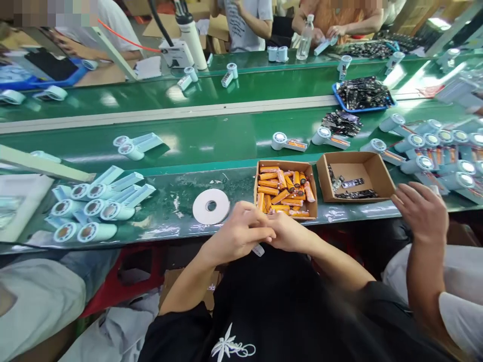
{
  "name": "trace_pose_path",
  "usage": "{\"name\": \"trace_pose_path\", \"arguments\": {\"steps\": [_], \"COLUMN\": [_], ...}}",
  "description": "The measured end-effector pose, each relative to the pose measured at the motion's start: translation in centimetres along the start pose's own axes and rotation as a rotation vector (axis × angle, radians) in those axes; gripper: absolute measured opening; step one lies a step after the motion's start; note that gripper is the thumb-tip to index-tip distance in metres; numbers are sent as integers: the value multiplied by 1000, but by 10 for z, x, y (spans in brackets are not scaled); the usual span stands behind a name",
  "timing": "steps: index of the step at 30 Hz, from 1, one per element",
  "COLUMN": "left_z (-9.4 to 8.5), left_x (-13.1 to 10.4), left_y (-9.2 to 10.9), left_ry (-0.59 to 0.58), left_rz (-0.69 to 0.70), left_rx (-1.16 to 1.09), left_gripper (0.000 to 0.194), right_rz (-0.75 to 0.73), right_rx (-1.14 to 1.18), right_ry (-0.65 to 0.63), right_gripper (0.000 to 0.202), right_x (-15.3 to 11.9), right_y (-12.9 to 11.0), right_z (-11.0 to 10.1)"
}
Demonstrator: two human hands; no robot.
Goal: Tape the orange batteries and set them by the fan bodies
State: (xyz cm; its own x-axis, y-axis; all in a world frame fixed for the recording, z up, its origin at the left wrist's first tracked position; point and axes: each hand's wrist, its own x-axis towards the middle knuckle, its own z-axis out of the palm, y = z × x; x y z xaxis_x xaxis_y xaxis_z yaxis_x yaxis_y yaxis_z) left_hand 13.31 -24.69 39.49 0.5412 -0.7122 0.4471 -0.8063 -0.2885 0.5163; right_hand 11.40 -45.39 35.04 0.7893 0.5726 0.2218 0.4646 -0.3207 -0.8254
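"While the bare left hand (238,229) and bare right hand (290,232) meet at the near edge of the green-topped table (241,183), which step is in hand?"

"Close fingerwork, I judge, on a small, flat, whitish piece (258,250). It pokes out below the left fingers, on the body's side of that edge."

"How is the grip?"

"Fingers curled in, the two hands touching. They cover most of the piece, so I can't tell which hand pinches it, if either."

"What lies around?"

"Just beyond, by the near edge, an open brown cardboard box (310,176) of orange cylindrical cells (290,202); to its left, a flat white ring-shaped roll (222,206)."

"And the next move?"

"I'd say it calls for steady fingertips and a sure hold on that piece before the hands part."
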Motion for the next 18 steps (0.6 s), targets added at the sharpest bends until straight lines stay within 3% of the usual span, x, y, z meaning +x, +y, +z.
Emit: {"name": "trace_pose_path", "arguments": {"steps": [2,4,7,9,10,13,15,18], "left_z": [-8,-18,-48,-80,-99,-154,-182,-206], "left_x": [1,0,0,2,3,2,-4,-16], "left_y": [-7,-32,-104,-163,-191,-256,-279,-295], "left_ry": [-75,-94,-80,6,47,130,158,118], "left_rz": [-72,-144,-412,-768,-881,-1081,-1174,-1224], "left_rx": [-33,-99,-53,210,312,530,644,743], "left_gripper": [22,23,40,47,48,51,54,49], "right_rz": [63,152,264,373,435,607,681,712], "right_rx": [152,290,430,498,524,581,584,531], "right_ry": [72,190,331,387,418,555,689,841], "right_gripper": [15,35,44,42,44,55,53,48], "right_x": [-4,-14,-38,-56,-65,-86,-97,-111], "right_y": [3,8,16,19,20,17,14,14], "right_z": [5,8,3,-7,-13,-23,-24,-23]}}
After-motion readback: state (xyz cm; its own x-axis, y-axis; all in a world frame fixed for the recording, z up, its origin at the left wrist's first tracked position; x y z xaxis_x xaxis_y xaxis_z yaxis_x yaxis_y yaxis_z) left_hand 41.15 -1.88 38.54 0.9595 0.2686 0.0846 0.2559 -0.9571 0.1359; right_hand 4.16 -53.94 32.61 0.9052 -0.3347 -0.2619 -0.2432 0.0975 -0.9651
